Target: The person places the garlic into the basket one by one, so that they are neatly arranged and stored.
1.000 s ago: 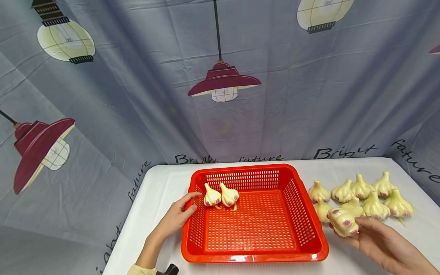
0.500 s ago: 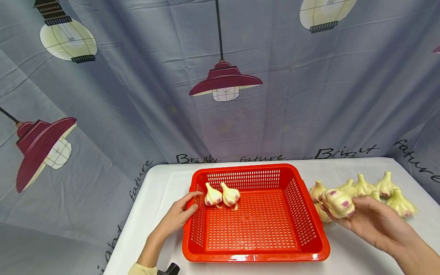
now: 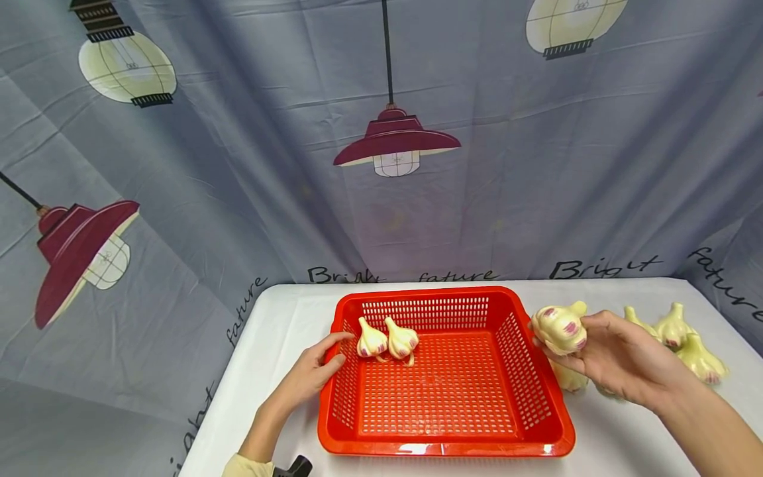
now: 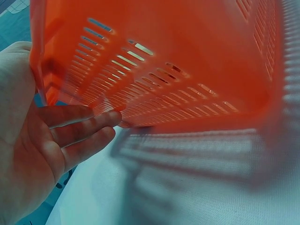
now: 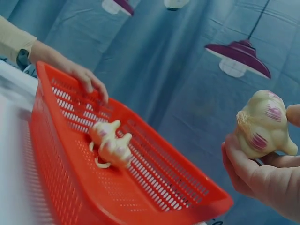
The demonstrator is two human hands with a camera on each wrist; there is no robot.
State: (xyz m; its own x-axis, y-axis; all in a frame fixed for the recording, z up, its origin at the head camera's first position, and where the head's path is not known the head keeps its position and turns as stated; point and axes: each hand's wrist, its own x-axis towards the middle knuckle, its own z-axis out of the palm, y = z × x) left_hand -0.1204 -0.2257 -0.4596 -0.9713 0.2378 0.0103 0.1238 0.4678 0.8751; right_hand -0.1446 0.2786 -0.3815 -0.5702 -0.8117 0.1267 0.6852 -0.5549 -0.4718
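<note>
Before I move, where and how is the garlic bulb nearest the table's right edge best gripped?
Probably by the round body of that bulb, coming from above on its right: the body is broadest, while the narrow neck points up and left, and another bulb sits close behind on that side.

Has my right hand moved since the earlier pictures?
Yes: against the red basket in the head view, your right hand has shifted left toward it and up the picture.

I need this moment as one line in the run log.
left hand: grips red basket at left rim; right hand: holds garlic bulb near basket's right rim; in basket: two bulbs; on table, right: more bulbs
</note>
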